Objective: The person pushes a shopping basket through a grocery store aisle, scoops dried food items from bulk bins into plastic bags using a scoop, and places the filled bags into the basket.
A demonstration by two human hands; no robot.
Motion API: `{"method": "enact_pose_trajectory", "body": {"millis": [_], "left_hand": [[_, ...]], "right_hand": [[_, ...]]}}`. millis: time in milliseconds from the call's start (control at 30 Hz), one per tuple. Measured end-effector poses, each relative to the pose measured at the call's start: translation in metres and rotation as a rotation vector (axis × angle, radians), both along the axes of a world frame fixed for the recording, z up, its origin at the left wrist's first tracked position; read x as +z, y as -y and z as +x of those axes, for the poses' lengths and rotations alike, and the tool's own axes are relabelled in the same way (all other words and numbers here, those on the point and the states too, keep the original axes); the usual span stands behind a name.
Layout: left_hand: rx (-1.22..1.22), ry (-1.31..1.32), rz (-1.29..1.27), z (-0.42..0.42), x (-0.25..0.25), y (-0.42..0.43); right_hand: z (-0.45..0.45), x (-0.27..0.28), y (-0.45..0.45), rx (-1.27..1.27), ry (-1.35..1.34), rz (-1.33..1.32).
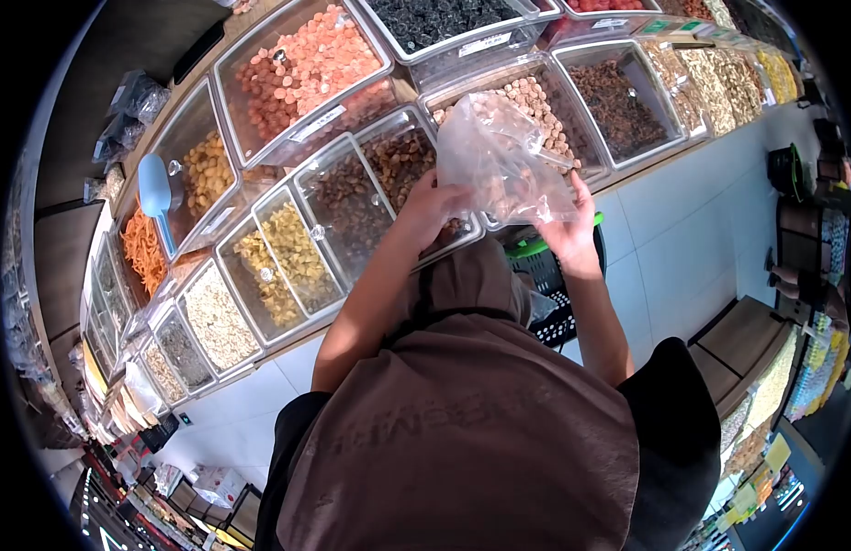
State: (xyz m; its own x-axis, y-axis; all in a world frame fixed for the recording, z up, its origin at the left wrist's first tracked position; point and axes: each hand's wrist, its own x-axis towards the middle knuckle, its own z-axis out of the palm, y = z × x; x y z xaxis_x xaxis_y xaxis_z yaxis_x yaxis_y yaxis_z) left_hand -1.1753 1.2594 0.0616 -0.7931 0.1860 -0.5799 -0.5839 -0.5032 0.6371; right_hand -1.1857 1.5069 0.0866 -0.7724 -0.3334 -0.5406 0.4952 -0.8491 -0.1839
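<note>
A clear plastic bag [499, 165] is stretched between my two hands above the bulk bins. My left hand [432, 209] grips its left edge, the fingers partly hidden by the film. At the lower right, my right hand [569, 225] pinches the bag between thumb and fingers. Through the plastic I see pale shapes; whether they lie inside the bag or in the bin behind cannot be told. Behind it is a bin of round pinkish-beige pieces [534, 103]. Below my left hand sits a lidded bin of dark brown dried pieces [343, 188].
A black shopping basket [549, 298] with a green handle [532, 248] is beside my body. A blue scoop [156, 193] rests at the left bins. Orange discs [306, 69] and yellow dried pieces [283, 262] fill other bins. White floor tiles [673, 220] lie to the right.
</note>
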Motion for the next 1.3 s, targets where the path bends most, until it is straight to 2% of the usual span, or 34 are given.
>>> {"method": "enact_pose_trajectory", "body": {"millis": [100,167,233,300,333,367,433,467,567,600,700,800,867,933,1100,1167,1233,1300], "left_hand": [[0.023,-0.035,0.058,0.003,-0.001,0.005],[0.084,-0.015,0.069,0.005,0.002,0.007],[0.087,-0.004,-0.028,0.01,0.007,0.01],[0.096,0.006,-0.118,0.015,0.009,0.012],[0.082,0.014,-0.163,0.017,0.007,0.013],[0.067,0.022,-0.209,0.017,0.006,0.014],[0.045,-0.031,-0.276,0.02,0.01,0.012],[0.021,-0.078,-0.342,0.021,0.012,0.01],[0.067,-0.152,-0.311,0.021,0.013,0.009],[0.069,-0.159,-0.311,0.014,0.016,0.012],[0.046,-0.306,-0.337,-0.016,0.037,0.025],[-0.004,-0.374,-0.396,-0.051,0.09,0.027],[0.052,-0.513,-0.238,-0.067,0.122,0.025],[0.054,-0.545,-0.233,-0.072,0.152,0.025],[0.049,-0.559,-0.154,-0.068,0.159,0.035],[0.082,-0.491,-0.028,-0.065,0.154,0.042],[0.085,-0.576,0.015,-0.051,0.174,0.037],[0.086,-0.593,0.018,-0.044,0.188,0.032]], "right_hand": [[0.003,0.01,0.0,0.028,0.005,0.104],[0.003,0.007,0.0,0.091,0.089,0.395],[0.006,-0.018,-0.011,0.175,-0.004,0.305],[0.009,-0.034,-0.016,0.272,-0.122,0.488],[0.018,-0.008,-0.005,0.188,-0.047,0.61],[0.02,-0.007,-0.002,0.188,-0.054,0.611],[0.024,-0.014,0.001,0.328,-0.123,0.94],[0.027,-0.024,0.001,0.311,-0.208,1.024],[0.027,-0.039,-0.002,0.416,-0.333,1.069],[0.023,-0.035,-0.003,0.335,-0.351,1.004],[0.0,0.015,-0.017,0.064,-0.432,1.056],[-0.028,0.066,-0.04,-0.112,-0.589,1.112],[-0.036,0.106,-0.046,-0.203,-0.646,1.084],[-0.039,0.138,-0.046,-0.268,-0.689,1.072],[-0.046,0.142,-0.049,-0.292,-0.739,1.077],[-0.037,0.165,-0.049,-0.373,-0.832,1.059],[-0.029,0.182,-0.047,-0.441,-0.969,1.105],[-0.029,0.182,-0.044,-0.43,-0.97,1.13]]}}
